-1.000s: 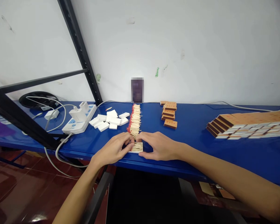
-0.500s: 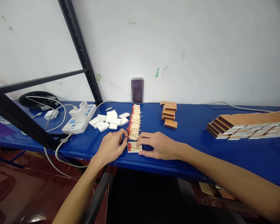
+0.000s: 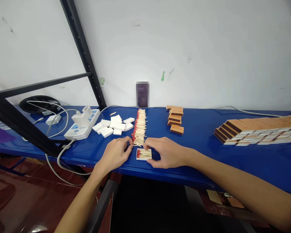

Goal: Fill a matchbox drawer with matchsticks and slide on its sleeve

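A small white matchbox tray lies near the table's front edge, with red-headed matches inside. My right hand grips its right end, thumb at the near side and index finger at the far side. To the left, my left hand is closed in a pinch at the near end of a long row of loose matches. A tilted match shows at its fingertips and seems to be pinched there. The row runs back toward the wall, heads to the left.
White trays lie piled left of the matches. Orange matchboxes are stacked to the right, with a large matchbox stack farther right. A power strip with cables and a black rack post stand at left.
The filled tray has shifted slightly to the right with my right hand. The near end of the match row looks more disturbed beside my left fingertips, where a tilted match now shows.
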Tool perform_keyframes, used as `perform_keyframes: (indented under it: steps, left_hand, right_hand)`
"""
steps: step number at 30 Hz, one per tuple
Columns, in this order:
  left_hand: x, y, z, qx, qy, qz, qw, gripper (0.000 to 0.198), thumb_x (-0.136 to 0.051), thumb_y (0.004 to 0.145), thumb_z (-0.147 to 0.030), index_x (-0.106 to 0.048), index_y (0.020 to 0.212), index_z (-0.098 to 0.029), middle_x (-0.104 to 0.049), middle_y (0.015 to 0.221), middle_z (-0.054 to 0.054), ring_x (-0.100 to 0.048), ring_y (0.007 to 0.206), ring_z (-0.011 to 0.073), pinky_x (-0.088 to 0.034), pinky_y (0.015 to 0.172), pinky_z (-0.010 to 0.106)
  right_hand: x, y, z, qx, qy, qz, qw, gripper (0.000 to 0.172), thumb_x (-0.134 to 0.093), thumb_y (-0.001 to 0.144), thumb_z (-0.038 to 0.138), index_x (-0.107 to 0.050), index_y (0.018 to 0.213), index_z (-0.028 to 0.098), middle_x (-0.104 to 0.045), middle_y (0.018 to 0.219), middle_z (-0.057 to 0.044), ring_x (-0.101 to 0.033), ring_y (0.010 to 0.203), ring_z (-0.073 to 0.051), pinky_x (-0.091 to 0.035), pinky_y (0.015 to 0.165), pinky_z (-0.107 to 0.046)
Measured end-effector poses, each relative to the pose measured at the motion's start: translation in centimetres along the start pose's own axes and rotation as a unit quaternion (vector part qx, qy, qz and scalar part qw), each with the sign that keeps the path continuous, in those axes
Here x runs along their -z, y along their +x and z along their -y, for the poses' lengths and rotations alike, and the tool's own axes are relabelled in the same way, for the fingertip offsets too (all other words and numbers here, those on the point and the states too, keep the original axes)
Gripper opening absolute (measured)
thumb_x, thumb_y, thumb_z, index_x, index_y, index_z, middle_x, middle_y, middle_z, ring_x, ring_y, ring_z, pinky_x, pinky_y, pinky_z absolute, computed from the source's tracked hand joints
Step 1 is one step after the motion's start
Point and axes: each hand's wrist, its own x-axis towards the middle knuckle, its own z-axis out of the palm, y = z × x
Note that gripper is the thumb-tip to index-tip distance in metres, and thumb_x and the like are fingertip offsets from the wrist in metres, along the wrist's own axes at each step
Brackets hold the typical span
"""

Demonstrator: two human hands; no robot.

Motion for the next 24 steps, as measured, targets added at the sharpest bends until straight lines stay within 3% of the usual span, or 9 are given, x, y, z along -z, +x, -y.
perform_keyframes:
  steps: [9, 12, 15, 19, 24]
  left_hand:
    - [0.35, -0.4, -0.13, -0.075, -0.112, 0.027, 0.99, 0.021, -0.036, 0.099, -0.034, -0.051, 0.091, -0.021, -0.055, 0.068, -0.003, -0.048, 0.062, 0.0142, -0.035, 0.063, 0.027]
    - [0.49, -0.65, -0.26, -0.103, -0.12, 0.05, 0.986, 0.021, -0.039, 0.098, -0.035, -0.053, 0.093, -0.021, -0.055, 0.068, -0.003, -0.048, 0.063, 0.0141, -0.035, 0.065, 0.026]
    - [0.64, -0.76, -0.35, -0.119, -0.108, 0.066, 0.985, 0.021, -0.041, 0.097, -0.034, -0.056, 0.092, -0.02, -0.058, 0.071, -0.002, -0.05, 0.067, 0.0145, -0.036, 0.069, 0.027]
    - [0.62, -0.73, -0.39, -0.115, -0.085, 0.061, 0.988, 0.021, -0.043, 0.096, -0.036, -0.059, 0.093, -0.021, -0.054, 0.064, -0.003, -0.048, 0.064, 0.0144, -0.036, 0.068, 0.027]
    - [0.27, -0.36, -0.07, -0.058, -0.078, 0.002, 0.995, 0.025, -0.038, 0.098, -0.036, -0.058, 0.099, -0.022, -0.056, 0.065, -0.003, -0.051, 0.063, 0.0151, -0.033, 0.064, 0.026]
  right_hand:
    - [-0.05, -0.01, -0.1, -0.026, 0.017, -0.001, 1.0, 0.034, -0.064, 0.078, 0.031, -0.047, 0.106, 0.022, -0.061, 0.091, -0.001, -0.055, 0.069, -0.015, -0.038, 0.061, -0.027]
    - [-0.2, -0.04, -0.15, -0.04, 0.024, -0.007, 0.999, 0.045, -0.066, 0.078, 0.034, -0.044, 0.115, 0.021, -0.061, 0.096, -0.002, -0.057, 0.071, -0.016, -0.04, 0.062, -0.027]
    - [-0.3, 0.02, -0.27, -0.027, 0.03, -0.008, 0.999, 0.042, -0.064, 0.082, 0.034, -0.046, 0.118, 0.022, -0.063, 0.103, -0.004, -0.06, 0.08, -0.018, -0.043, 0.067, -0.029]
    - [-0.31, 0.08, -0.52, 0.009, 0.039, 0.004, 0.999, 0.033, -0.058, 0.088, 0.033, -0.051, 0.119, 0.023, -0.063, 0.113, -0.005, -0.061, 0.095, -0.02, -0.046, 0.077, -0.031]
    - [-0.41, 0.08, -0.79, 0.013, 0.033, 0.0, 0.999, 0.036, -0.056, 0.091, 0.038, -0.05, 0.122, 0.021, -0.062, 0.116, -0.007, -0.06, 0.097, -0.02, -0.046, 0.079, -0.032]
